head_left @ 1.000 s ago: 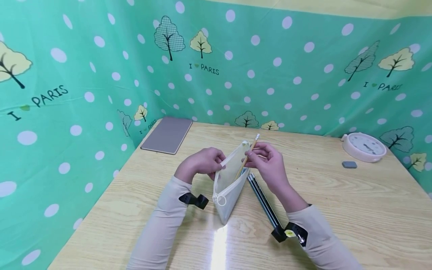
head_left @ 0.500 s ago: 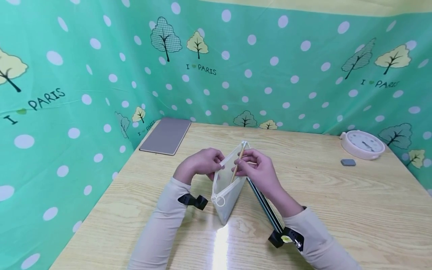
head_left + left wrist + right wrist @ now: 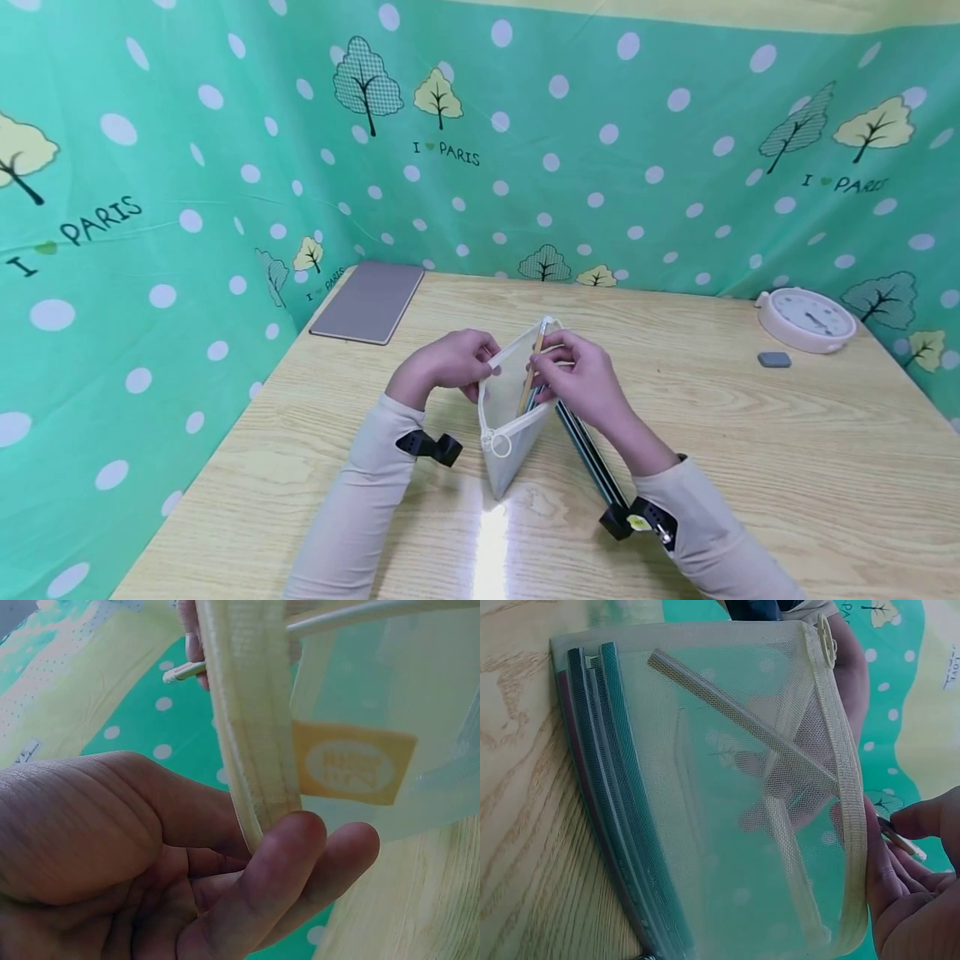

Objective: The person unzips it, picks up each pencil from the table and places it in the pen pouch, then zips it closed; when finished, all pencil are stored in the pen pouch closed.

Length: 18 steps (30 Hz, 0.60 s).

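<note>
A translucent mesh zip pouch (image 3: 517, 450) stands open-mouthed on the table. My left hand (image 3: 450, 362) pinches its zipper edge (image 3: 262, 712) between thumb and fingers. At the opposite edge, my right hand (image 3: 585, 375) pinches a yellow pencil (image 3: 534, 362) that slants down into the pouch mouth, eraser end up. Blue-tipped pencils show low in the opening. Several dark and teal pencils (image 3: 588, 450) lie along the pouch's right side; the right wrist view shows them near its bottom seam, and I cannot tell whether they are inside.
A grey notebook (image 3: 367, 302) lies at the back left of the wooden table (image 3: 712, 467). Toward the back right are a small grey eraser (image 3: 774, 359) and a pale pink clock (image 3: 807, 320). A patterned green cloth (image 3: 630, 158) hangs behind.
The right hand has moved left and slightly down, bringing the pencil more upright and lower in the pouch mouth. The left hand keeps its grip on the edge.
</note>
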Available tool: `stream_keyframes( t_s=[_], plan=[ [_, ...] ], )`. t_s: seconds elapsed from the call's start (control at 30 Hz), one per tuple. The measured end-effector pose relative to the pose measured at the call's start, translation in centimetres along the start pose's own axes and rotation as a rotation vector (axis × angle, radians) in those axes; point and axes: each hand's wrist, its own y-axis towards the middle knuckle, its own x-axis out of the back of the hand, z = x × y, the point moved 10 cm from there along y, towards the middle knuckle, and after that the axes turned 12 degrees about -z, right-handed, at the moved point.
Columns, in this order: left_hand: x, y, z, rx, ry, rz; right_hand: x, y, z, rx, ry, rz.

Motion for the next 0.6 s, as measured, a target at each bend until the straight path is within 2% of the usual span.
stream_keyframes(
  t_s=[0.3, 0.6],
  plan=[
    [-0.05, 0.15, 0.10, 0.005, 0.001, 0.001, 0.06, 0.07, -0.06, -0.015, -0.033, 0.031],
    [-0.10, 0.13, 0.08, -0.016, 0.016, 0.004, -0.17, 0.09, -0.10, -0.005, -0.054, 0.060]
  ],
)
